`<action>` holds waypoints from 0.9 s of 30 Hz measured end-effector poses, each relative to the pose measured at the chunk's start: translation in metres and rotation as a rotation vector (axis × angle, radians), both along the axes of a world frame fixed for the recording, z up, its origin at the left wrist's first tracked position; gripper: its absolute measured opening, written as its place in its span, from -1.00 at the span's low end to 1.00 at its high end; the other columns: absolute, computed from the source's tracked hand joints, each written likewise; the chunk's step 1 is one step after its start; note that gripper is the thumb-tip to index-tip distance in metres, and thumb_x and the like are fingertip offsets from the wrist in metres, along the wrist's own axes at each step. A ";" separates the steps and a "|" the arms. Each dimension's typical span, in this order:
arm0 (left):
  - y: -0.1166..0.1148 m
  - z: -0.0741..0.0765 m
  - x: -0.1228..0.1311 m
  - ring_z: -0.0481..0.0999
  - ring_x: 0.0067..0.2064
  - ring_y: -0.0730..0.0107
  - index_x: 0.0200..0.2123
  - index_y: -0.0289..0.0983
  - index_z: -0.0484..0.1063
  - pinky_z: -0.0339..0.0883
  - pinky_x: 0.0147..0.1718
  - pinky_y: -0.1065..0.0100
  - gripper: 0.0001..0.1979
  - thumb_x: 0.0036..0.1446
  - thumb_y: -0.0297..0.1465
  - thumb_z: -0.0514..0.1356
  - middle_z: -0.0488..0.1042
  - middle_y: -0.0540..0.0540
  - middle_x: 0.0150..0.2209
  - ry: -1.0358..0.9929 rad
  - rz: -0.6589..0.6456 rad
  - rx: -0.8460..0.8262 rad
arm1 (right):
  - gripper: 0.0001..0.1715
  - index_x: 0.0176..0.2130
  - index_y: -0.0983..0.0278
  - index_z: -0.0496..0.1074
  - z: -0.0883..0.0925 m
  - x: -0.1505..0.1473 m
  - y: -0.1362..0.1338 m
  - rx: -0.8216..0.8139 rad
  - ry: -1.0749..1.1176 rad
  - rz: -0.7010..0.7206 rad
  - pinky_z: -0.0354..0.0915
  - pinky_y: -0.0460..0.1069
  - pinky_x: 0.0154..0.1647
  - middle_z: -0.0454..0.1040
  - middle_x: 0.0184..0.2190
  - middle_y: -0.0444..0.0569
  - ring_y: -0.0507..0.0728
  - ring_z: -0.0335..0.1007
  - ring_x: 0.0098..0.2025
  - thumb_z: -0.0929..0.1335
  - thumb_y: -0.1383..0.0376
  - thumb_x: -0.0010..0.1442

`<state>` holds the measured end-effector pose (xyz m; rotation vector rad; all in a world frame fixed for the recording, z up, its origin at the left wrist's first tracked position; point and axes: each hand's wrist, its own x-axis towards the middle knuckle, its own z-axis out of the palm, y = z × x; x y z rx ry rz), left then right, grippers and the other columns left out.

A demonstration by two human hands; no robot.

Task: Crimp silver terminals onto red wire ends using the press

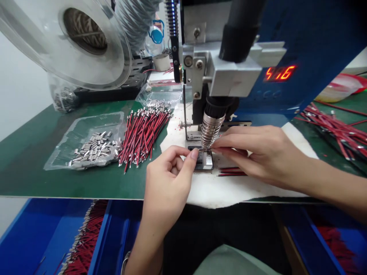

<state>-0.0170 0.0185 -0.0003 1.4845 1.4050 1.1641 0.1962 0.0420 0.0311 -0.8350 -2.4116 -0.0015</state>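
Below the soldering head (pixel 212 122) of a blue machine, my two hands meet at a small metal fixture (pixel 207 160). My left hand (pixel 172 179) is closed in a pinch at the fixture's left side, thumb against forefinger; the tiny piece there is too small to name. From the right, my right hand (pixel 255 152) pinches close under the spring-wrapped tip, its fingers hiding what they hold. Several red and black wires (pixel 231 172) lie on white paper (pixel 218 193) beneath my right hand.
On the left, a clear plastic tray (pixel 61 154) holds small silver metal parts, beside a pile of red-black wires (pixel 145 133) with metal ends. More wires (pixel 338 130) lie right. A large reel (pixel 114 57) overhangs the back left. Blue bins (pixel 37 225) sit below the table edge.
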 end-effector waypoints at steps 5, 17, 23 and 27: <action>0.000 0.001 0.000 0.15 -0.54 0.65 -0.38 -0.28 0.52 0.02 -0.58 0.57 -0.73 0.20 -0.17 0.30 0.31 0.06 -0.57 0.007 -0.003 -0.001 | -0.82 -0.15 0.33 0.54 0.000 0.000 0.000 0.016 -0.001 0.002 0.34 -0.01 -0.33 0.61 -0.27 0.01 0.09 0.52 -0.30 0.31 0.40 0.39; 0.000 0.001 -0.001 0.17 -0.54 0.63 -0.38 -0.29 0.50 0.02 -0.57 0.53 -0.70 0.22 -0.16 0.28 0.34 0.04 -0.55 -0.008 -0.015 0.009 | -0.82 -0.15 0.31 0.54 0.000 -0.001 0.000 0.012 0.006 -0.008 0.35 -0.01 -0.32 0.61 -0.26 0.01 0.10 0.52 -0.30 0.31 0.39 0.39; 0.000 0.000 0.000 0.17 -0.53 0.64 -0.38 -0.29 0.51 0.02 -0.57 0.53 -0.69 0.21 -0.15 0.29 0.36 0.03 -0.54 -0.004 -0.013 0.013 | -0.80 -0.16 0.37 0.56 0.000 0.000 0.000 0.010 0.014 0.001 0.35 0.00 -0.32 0.60 -0.27 0.04 0.11 0.52 -0.31 0.32 0.41 0.37; 0.000 0.001 0.000 0.16 -0.53 0.63 -0.37 -0.28 0.51 0.03 -0.57 0.53 -0.70 0.21 -0.15 0.28 0.36 0.03 -0.55 0.001 -0.014 0.006 | -0.80 -0.15 0.37 0.56 -0.001 -0.001 0.000 0.017 0.018 0.001 0.34 -0.01 -0.31 0.60 -0.27 0.05 0.11 0.52 -0.31 0.31 0.40 0.38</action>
